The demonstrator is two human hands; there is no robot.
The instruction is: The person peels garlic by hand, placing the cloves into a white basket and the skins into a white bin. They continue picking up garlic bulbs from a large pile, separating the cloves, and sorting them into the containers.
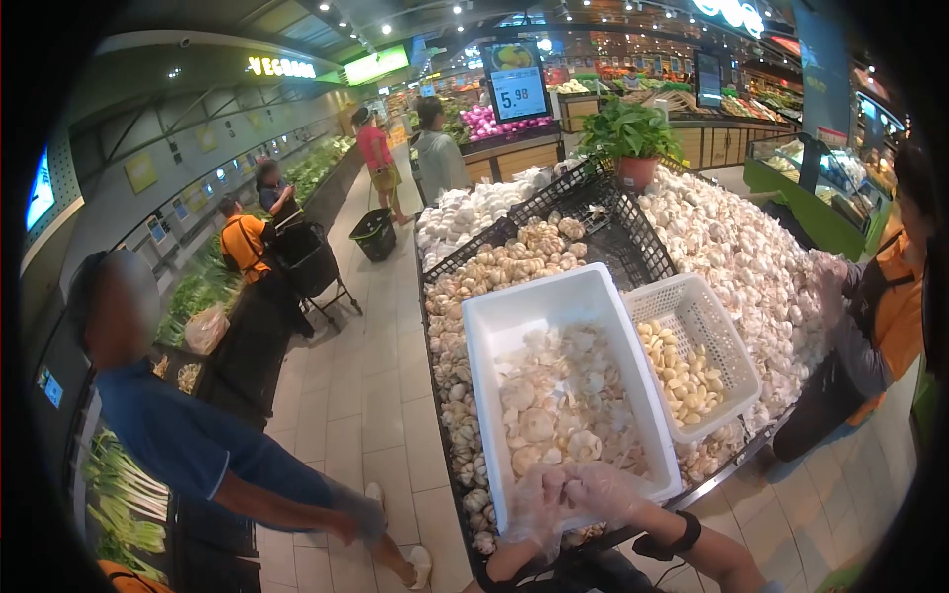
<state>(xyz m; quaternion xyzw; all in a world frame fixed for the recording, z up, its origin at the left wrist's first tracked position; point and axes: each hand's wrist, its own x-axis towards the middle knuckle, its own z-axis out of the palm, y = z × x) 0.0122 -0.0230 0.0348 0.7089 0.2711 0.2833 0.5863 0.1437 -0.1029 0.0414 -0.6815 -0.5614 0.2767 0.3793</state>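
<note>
Both my hands wear clear plastic gloves and meet over the near end of a white foam box (476, 395). My left hand (534, 499) is closed, fingertips pressed together; my right hand (605, 492) is closed against it. Whatever sits between the fingers is too small and covered to make out. Inside the box lie loose garlic skins (583, 366) and several garlic bulbs (537, 425). Just right of the box, a white perforated basket (727, 341) holds peeled garlic cloves (682, 381).
Garlic heaps (727, 247) surround the box, with a black crate (643, 237) and potted plant (635, 173) behind. At right, a person in an orange vest (895, 306) reaches into the garlic. A person in blue (178, 425) stands left; a shopping cart (304, 262) is farther off.
</note>
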